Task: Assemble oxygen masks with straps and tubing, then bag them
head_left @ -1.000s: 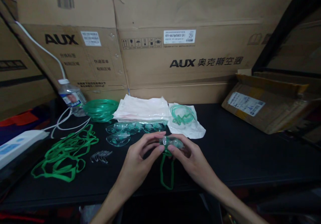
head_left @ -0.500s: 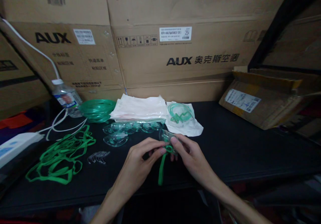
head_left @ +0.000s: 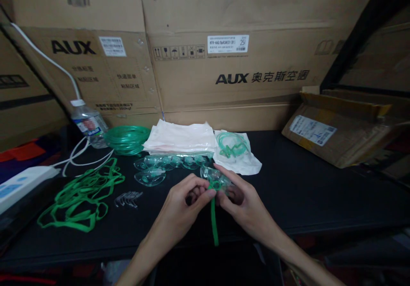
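Note:
Over the table's front part, a clear oxygen mask [head_left: 208, 173] with a green ring is held between both hands. My left hand [head_left: 185, 198] pinches a green elastic strap [head_left: 214, 224] at the mask's edge, and the strap's tail hangs down. My right hand [head_left: 248, 198] grips the mask from its right side, fingers partly behind it. Beyond them lie a row of similar masks [head_left: 174, 162] and one single mask [head_left: 150, 177]. To the left are several small, thin clear or metallic strips [head_left: 128, 199] and a tangle of green elastic straps [head_left: 80, 207].
Behind the masks stand a coil of green tubing [head_left: 127, 140], a stack of white pouches [head_left: 181, 136] and a pouch with tubing [head_left: 235, 147]. A bottle [head_left: 88, 124] and a white power strip [head_left: 27, 185] are left; an open carton [head_left: 342, 128] is right. Big boxes [head_left: 256, 59] back the table.
The strap's tail has swung right and lower. My right thumb has come down from the mask's top toward its lower edge, and more of the mask shows. The view has shifted slightly.

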`<state>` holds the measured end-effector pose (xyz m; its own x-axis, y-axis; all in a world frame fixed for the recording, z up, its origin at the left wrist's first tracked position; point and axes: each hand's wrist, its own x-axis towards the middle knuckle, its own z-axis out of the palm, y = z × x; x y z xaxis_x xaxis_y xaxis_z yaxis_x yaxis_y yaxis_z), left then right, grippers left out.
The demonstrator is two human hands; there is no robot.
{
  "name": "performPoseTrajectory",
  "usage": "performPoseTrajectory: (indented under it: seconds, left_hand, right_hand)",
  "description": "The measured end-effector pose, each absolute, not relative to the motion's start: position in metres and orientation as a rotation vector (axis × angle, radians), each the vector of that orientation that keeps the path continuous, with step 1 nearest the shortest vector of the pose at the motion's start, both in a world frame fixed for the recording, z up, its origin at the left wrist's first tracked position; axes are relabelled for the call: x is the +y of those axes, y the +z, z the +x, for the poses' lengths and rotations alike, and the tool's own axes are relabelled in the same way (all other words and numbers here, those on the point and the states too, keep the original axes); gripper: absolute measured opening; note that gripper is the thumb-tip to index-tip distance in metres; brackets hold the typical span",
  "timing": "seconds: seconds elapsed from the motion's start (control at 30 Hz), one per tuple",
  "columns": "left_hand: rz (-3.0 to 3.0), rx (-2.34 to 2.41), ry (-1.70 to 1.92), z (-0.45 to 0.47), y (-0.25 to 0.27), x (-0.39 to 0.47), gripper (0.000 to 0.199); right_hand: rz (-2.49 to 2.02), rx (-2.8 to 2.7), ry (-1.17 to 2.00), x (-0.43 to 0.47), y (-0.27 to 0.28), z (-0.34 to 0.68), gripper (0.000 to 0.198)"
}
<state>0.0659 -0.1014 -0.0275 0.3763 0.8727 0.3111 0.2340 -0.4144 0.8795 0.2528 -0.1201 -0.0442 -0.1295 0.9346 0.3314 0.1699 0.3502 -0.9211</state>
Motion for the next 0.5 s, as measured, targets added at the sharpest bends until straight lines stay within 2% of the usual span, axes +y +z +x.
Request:
performPoseTrajectory:
  seconds: [0.1, 0.27, 0.4, 0.5]
  left_hand:
    - [1.908, 0.970, 1.006, 0.066, -0.026, -0.105, 0.019]
    - [1.999, 0.976, 0.985, 0.065, -0.020, -0.110, 0.027]
    - [2.063, 0.987, 1.031, 0.065, -0.019, -0.111, 0.034]
    - [2.086, 1.017, 1.028, 0.066, -0.021, -0.110, 0.031]
  right_hand:
    - [-1.052, -1.615, 0.808, -0.121, -0.041, 0.253, 0.057]
    - [-1.139, -1.688, 0.626, -0.125, -0.040, 0.253, 0.044]
    - [-1.141, -1.847, 0.450, -0.127, -0.049, 0.251, 0.046]
    - [-1.186, -1.956, 0.287, -0.128, -0.052, 0.250, 0.048]
